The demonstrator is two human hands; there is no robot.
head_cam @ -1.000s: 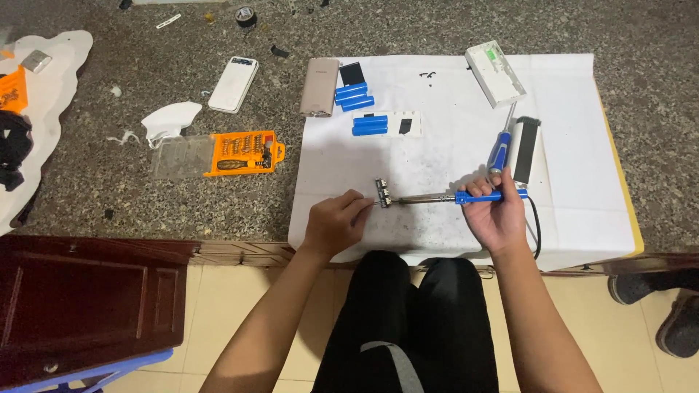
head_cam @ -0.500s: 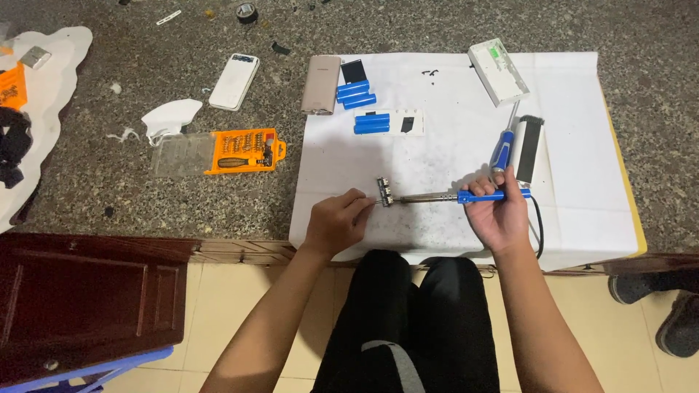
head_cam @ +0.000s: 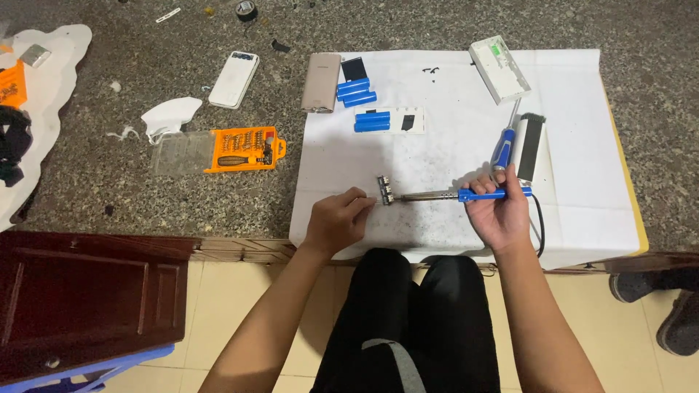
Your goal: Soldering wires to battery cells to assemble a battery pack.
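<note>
On the white sheet (head_cam: 451,156), the right hand (head_cam: 499,211) grips a blue-handled soldering iron (head_cam: 466,195), its tip touching a small circuit board (head_cam: 385,190). The left hand (head_cam: 336,220), fingers curled, pinches that board's near edge, below the blue battery cells (head_cam: 370,120).

Speckled grey stone worktop (head_cam: 182,196) with a wooden front edge. White sheet (head_cam: 451,153) covers part. Beige tiled floor (head_cam: 240,306) below. Dark wooden panel (head_cam: 87,291) at left.

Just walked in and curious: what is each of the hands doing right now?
Left hand: curled, fingertips at the small dark circuit board; grip cannot be told.
Right hand: closed on the blue-handled soldering iron.
</note>
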